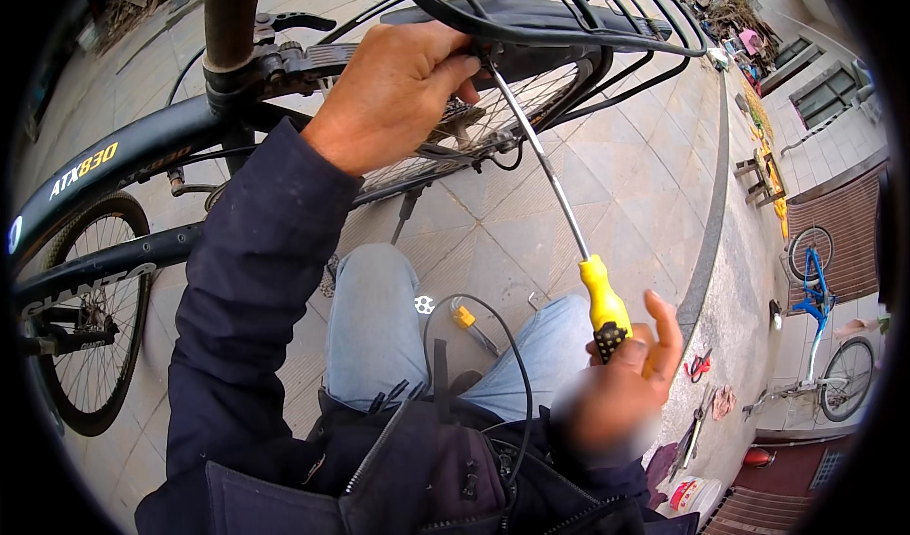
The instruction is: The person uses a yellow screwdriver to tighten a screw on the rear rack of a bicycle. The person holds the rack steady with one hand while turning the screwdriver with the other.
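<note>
In my right hand (621, 383) is the black butt of a screwdriver (607, 298) with a yellow handle, pinched between thumb and fingers, one finger raised. Its long steel shaft slants up and left to the front of a black rear rack (540, 35). There my left hand (398, 85) closes its thumb and fingers at the rack's underside, beside the screwdriver tip; what it pinches is mostly hidden. The rack sits over the rear wheel (531, 108) of a black bicycle (114, 161), whose seat post (230, 23) rises at the upper left.
On the tiles near my knees lie a yellow-and-grey tool (464, 317) and a small hex key (534, 300). Red-handled pliers (699, 364), a wrench (697, 431) and a white bucket (697, 495) are to the right. A blue bicycle (813, 298) stands farther right.
</note>
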Demonstrator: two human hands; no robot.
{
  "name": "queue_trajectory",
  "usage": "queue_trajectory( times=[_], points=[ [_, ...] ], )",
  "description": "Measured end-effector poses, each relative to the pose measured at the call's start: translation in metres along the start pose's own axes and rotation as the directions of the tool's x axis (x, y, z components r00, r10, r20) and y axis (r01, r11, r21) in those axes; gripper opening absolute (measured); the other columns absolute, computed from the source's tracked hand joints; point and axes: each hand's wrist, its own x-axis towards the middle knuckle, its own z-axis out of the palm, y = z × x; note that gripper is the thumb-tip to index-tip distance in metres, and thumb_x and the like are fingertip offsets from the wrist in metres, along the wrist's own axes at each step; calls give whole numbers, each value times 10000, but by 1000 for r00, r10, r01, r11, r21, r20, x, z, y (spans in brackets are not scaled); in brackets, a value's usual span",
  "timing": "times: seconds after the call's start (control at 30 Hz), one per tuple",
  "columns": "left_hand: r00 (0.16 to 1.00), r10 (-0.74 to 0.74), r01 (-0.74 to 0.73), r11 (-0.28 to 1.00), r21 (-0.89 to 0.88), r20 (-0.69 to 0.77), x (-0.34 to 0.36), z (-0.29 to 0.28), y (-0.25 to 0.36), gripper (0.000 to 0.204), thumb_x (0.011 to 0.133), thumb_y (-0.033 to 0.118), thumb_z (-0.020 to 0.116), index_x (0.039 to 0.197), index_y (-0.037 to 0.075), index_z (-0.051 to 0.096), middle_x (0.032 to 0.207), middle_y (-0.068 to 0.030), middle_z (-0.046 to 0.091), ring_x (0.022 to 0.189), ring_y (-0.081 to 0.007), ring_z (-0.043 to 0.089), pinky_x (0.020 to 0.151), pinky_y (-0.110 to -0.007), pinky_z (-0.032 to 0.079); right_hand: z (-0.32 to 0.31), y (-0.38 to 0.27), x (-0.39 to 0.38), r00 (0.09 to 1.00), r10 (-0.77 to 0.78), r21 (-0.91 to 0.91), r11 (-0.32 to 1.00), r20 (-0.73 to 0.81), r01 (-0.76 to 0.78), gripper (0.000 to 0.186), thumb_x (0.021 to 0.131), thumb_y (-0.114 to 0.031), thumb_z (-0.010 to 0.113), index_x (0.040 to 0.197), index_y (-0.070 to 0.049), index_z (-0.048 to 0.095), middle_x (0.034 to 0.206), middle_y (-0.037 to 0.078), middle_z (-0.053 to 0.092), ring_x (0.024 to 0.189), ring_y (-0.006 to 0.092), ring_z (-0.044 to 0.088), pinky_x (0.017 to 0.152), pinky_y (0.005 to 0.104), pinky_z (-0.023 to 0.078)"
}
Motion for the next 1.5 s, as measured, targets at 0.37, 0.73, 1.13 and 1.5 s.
queue_trajectory(
  times=[0.37,0.73,1.13,1.5],
  points=[
    [1000,11,-11,1000,0,-16,-1,-1,-2,193,919,69,486,1017,4,640,774,-60,675,617,-72,566,538,-206,440,-3,7,3,964,-263,-93,960,29,265,534,836,-181,647,1259,32,401,774,73,532,664,126,477,637,246,390],
    [1000,15,-15,1000,-6,-15,-2,-1,-3,204,924,64,474,1030,-8,633,800,-72,676,641,-81,588,545,-203,449,-2,19,-1,858,-513,-295,824,-32,483,549,786,-198,712,1216,2,435,1039,142,500,853,170,518,705,267,436],
    [1000,-17,17,1000,-19,5,-2,-1,0,197,923,67,479,1018,-10,633,779,-64,675,624,-77,573,544,-203,445,1,13,-1,828,-557,-388,779,-65,493,519,803,-162,692,1211,18,427,940,141,558,772,153,535,694,257,432],
    [999,-20,21,999,-49,26,0,0,0,200,920,63,480,1037,-5,628,810,-66,675,679,-80,604,548,-203,443,4,26,-7,920,-366,-90,930,-137,357,525,811,-125,660,1243,26,404,881,120,558,718,145,525,675,251,425]
  ],
)
